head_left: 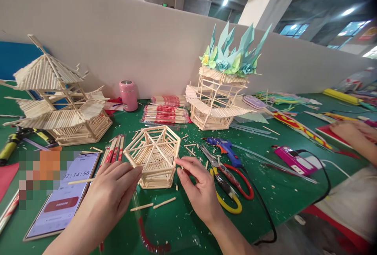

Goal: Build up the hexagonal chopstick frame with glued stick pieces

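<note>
A hexagonal frame of thin wooden sticks stands on the green mat in front of me. My left hand rests against its left front corner, with fingers pressed together and the thumb on top, gripping the frame's wall. My right hand reaches in from the right. Its thumb and forefinger pinch the frame's right rim. Loose short sticks lie on the mat between my hands.
A phone lies left. Scissors, red and yellow pliers and a blue glue gun lie right. Two stick pavilions, chopstick packs and a pink cup stand behind. Another person's hand is far right.
</note>
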Action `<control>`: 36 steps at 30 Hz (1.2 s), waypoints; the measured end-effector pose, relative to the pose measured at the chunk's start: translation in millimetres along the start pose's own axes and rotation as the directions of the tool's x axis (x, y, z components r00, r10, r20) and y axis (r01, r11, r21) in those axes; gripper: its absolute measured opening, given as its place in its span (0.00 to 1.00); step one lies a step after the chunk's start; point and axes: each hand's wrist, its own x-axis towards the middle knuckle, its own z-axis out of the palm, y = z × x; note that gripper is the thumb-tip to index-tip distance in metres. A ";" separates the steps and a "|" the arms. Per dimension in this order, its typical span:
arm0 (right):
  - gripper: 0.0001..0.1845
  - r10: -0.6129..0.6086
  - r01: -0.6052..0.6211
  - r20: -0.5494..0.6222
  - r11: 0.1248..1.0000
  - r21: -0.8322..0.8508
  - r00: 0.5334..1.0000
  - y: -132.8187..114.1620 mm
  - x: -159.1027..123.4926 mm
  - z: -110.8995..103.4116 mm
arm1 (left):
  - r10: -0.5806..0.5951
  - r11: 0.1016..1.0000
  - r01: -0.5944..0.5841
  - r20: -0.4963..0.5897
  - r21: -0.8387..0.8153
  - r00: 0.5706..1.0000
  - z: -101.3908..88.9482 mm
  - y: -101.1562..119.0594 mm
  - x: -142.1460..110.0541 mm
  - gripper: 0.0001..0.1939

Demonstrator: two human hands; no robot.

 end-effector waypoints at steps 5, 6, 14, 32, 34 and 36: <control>0.13 0.017 -0.017 0.004 1.000 -0.012 1.000 0.4 -1.2 0.5 | 0.002 1.000 -0.002 0.003 -0.008 1.000 -0.4 0.8 -0.9 0.11; 0.14 0.022 -0.022 0.007 1.000 -0.011 1.000 0.4 -1.4 0.7 | -0.001 1.000 0.001 0.008 -0.009 1.000 -0.5 1.0 -1.3 0.11; 0.13 0.032 -0.032 0.004 0.999 -0.005 0.999 0.6 -0.3 0.6 | -0.018 1.000 0.018 -0.006 -0.008 1.000 -0.3 2.6 -2.0 0.11; 0.15 0.030 -0.030 -0.035 1.000 -0.001 0.999 -0.6 -1.7 0.7 | -0.006 1.000 0.006 -0.040 -0.001 0.999 -7.6 2.5 -2.4 0.10; 0.15 0.026 -0.025 -0.077 1.000 0.004 0.997 -0.6 -2.7 -0.2 | -0.010 1.000 0.009 -0.066 -0.014 0.998 -13.0 4.7 -4.2 0.09; 0.14 0.028 -0.028 -0.119 1.000 -0.003 0.993 -1.2 -3.1 -2.0 | -0.023 0.998 0.017 -0.104 -0.053 0.994 -18.8 9.8 -6.6 0.10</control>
